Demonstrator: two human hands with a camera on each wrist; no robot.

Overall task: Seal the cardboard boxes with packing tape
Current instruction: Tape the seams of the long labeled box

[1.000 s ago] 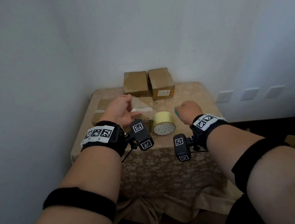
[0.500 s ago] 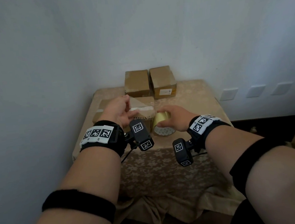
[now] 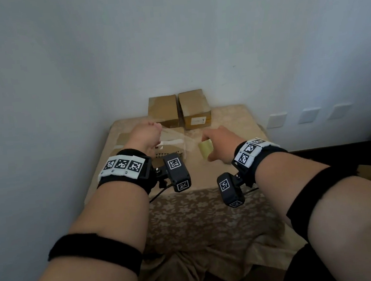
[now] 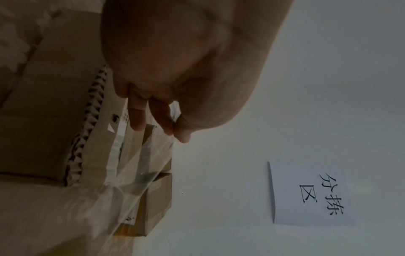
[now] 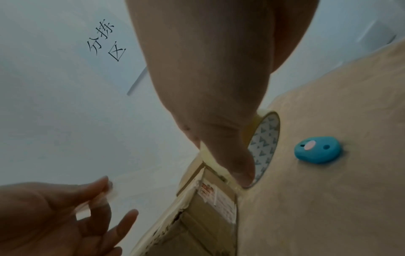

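The right hand [image 3: 222,145] has its grip closed around the roll of tape [image 3: 206,149], thumb hooked into the core, holding it just above the cloth-covered surface [image 3: 234,122] beside the nearest box [image 3: 171,145]. The left hand [image 3: 145,136] pinches the free end of the strip [image 4: 151,155] between thumb and fingertips, stretched clear over that box. Two more boxes [image 3: 178,109] stand at the back against the wall. A blue cutter [image 5: 317,149] lies near the roll. The film looks thin and light, likely to curl onto itself, so keeping it taut by the very end seems wise. Whether it already touches cardboard, I can't quite tell.
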